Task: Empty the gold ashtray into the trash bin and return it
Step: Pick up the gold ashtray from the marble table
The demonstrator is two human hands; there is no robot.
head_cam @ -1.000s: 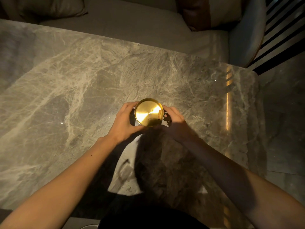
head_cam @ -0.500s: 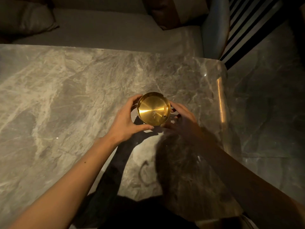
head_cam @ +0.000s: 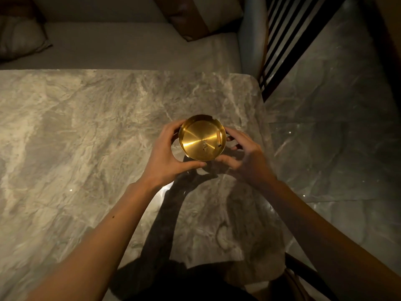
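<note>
A round gold ashtray (head_cam: 199, 137) is held above the grey marble table (head_cam: 86, 131), its shadow falling on the stone below. Inside it lie a cigarette butt (head_cam: 218, 137) near the right wall and a few specks of ash. My left hand (head_cam: 167, 155) grips the ashtray's left side, thumb under the near rim. My right hand (head_cam: 245, 157) cups the right side, fingertips at the rim. No trash bin is in view.
A grey sofa (head_cam: 130, 46) with cushions runs along the table's far edge. Right of the table is a glossy marble floor (head_cam: 336, 127) and a dark slatted screen (head_cam: 288, 40). The table's right edge lies close to my right hand.
The ashtray has lifted off the table between both hands and tilted a little toward me. The view has swung left and down, showing more floor on the right.
</note>
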